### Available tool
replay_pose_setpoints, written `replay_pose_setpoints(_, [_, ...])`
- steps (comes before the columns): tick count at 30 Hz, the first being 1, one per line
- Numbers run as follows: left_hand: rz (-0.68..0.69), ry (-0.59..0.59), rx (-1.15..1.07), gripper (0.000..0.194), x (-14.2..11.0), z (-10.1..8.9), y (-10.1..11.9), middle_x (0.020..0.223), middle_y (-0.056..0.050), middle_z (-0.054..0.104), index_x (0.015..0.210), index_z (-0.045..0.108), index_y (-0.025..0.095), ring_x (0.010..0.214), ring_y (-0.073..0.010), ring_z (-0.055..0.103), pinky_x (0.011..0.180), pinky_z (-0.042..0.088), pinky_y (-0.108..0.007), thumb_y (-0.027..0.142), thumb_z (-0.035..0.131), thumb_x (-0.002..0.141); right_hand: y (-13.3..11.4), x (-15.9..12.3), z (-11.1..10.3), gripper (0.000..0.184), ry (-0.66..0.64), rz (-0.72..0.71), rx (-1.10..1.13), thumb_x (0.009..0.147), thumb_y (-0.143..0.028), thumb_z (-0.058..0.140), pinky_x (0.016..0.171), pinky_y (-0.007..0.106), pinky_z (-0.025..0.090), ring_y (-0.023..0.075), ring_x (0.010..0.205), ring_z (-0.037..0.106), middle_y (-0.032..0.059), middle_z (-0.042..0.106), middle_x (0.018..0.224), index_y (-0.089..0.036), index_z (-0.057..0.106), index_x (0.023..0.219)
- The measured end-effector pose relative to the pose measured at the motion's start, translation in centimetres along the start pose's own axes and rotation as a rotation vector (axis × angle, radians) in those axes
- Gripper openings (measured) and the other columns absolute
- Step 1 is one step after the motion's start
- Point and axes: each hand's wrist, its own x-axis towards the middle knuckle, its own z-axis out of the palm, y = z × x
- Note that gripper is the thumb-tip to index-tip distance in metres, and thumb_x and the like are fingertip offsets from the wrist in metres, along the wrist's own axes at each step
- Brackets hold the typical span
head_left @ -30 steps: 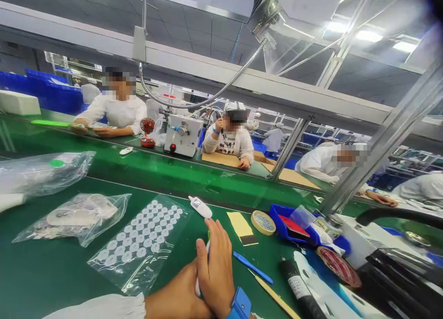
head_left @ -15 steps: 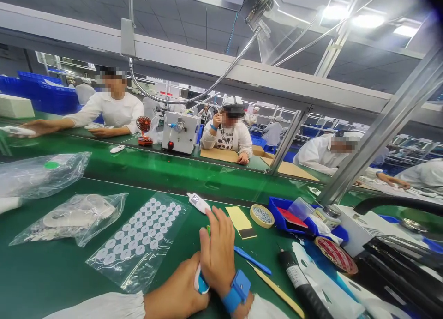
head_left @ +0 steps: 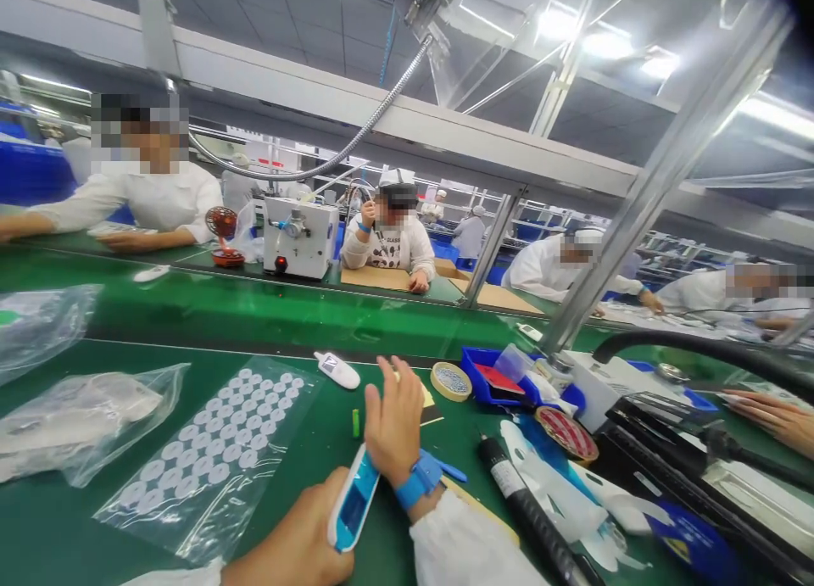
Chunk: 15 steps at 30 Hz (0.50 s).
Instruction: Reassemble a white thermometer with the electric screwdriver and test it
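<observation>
My left hand (head_left: 302, 522) is closed around a white handheld device with a shiny blue face (head_left: 357, 503), tilted up and to the right. Just beyond it, my right hand (head_left: 393, 421) has its fingers stretched out. Its palm edge is at the device's upper end; whether it presses on it I cannot tell. A small green battery-like cylinder (head_left: 355, 422) stands on the green mat left of my right fingers. Farther off lies a white pointed device with a small display (head_left: 338, 370). Yellow paper (head_left: 430, 404) is partly hidden behind my right hand.
On the left are a bag of round white stickers (head_left: 213, 438) and a bag of white parts (head_left: 82, 416). At right lie a tape roll (head_left: 451, 381), a blue bin (head_left: 467, 367), a black electric screwdriver (head_left: 518, 493) and white plastic pieces (head_left: 547, 484). Co-workers sit beyond the green conveyor (head_left: 254, 315).
The view has turned rightward. My left hand has turned the device so its blue face shows. The green cylinder, half hidden before, now shows beside my right hand.
</observation>
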Motion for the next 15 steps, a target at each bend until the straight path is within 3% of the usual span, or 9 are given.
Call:
replay_pose_setpoints(3, [-0.017,0.007,0.021,0.024,-0.2,0.0,0.1,0.076,-0.001,0.058,0.077,0.050,0.016,0.066,-0.0141,0.050,0.062,0.043,-0.023,0.008,0.046,0.055,-0.2,-0.2,0.4,0.040,-0.004,-0.027,0.065,0.092,-0.033,0.027,0.098,0.050,0.027,0.0252,0.120,0.032,0.0123,0.039,0.126,-0.013,0.043,0.123])
replay_pose_setpoints(8, [0.029,-0.064,0.093,0.030,-0.1,0.1,-0.6,0.093,-0.003,0.061,0.092,0.053,0.016,0.083,-0.0180,0.057,0.073,0.046,-0.023,0.016,0.057,0.062,-1.6,-1.7,-0.5,0.041,-0.086,-0.191,0.151,0.092,-0.035,0.025,0.098,0.047,0.027,0.0234,0.120,0.033,0.0087,0.038,0.129,-0.019,0.039,0.127])
replay_pose_setpoints(12, [-0.109,-0.093,0.242,0.042,0.3,0.2,-1.4,0.094,-0.013,0.063,0.098,0.053,0.011,0.080,-0.0284,0.061,0.064,0.047,-0.031,0.027,0.068,0.062,1.0,-0.3,1.0,0.059,-0.027,0.010,0.062,0.089,-0.049,0.018,0.092,0.049,0.034,0.0288,0.115,0.037,0.0161,0.042,0.123,-0.009,0.051,0.117])
replay_pose_setpoints(15, [-0.154,-0.180,0.314,0.037,0.8,-0.3,-1.5,0.093,-0.015,0.064,0.097,0.057,0.010,0.083,-0.0332,0.062,0.060,0.045,-0.030,0.027,0.067,0.066,2.9,0.3,2.3,0.068,-0.094,0.117,0.142,0.085,-0.058,0.017,0.094,0.050,0.032,0.0301,0.115,0.039,0.0168,0.045,0.120,-0.009,0.053,0.115])
